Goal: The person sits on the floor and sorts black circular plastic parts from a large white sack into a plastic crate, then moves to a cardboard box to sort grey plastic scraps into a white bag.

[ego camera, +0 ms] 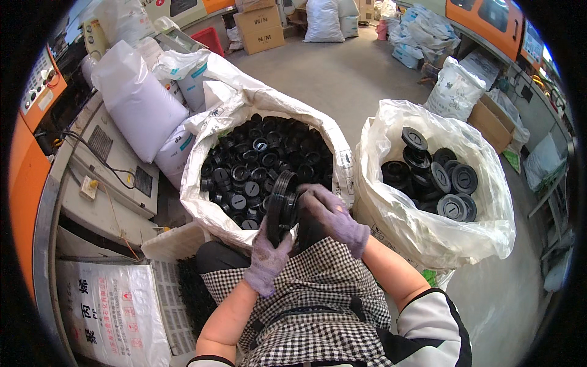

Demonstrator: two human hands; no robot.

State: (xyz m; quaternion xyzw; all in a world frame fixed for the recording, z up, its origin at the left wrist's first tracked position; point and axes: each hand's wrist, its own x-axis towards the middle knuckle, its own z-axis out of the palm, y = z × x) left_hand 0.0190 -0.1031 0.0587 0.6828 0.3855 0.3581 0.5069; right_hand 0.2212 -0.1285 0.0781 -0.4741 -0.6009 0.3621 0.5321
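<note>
My left hand, in a dirty purple knitted glove, grips a black round threaded plastic part over the near rim of a white woven sack. Beside the part's right side is my right hand, gloved alike, its fingers curled; whether it holds anything is hidden. Many small black plastic caps fill the sack. To the right stands another white sack with a clear plastic liner, holding several larger black round plastic parts, some stacked.
Full white sacks lean at the left beside a grey machine cabinet with cables. An open cardboard box stands behind the right sack. Orange machines line the right side. A printed white sack lies at the lower left.
</note>
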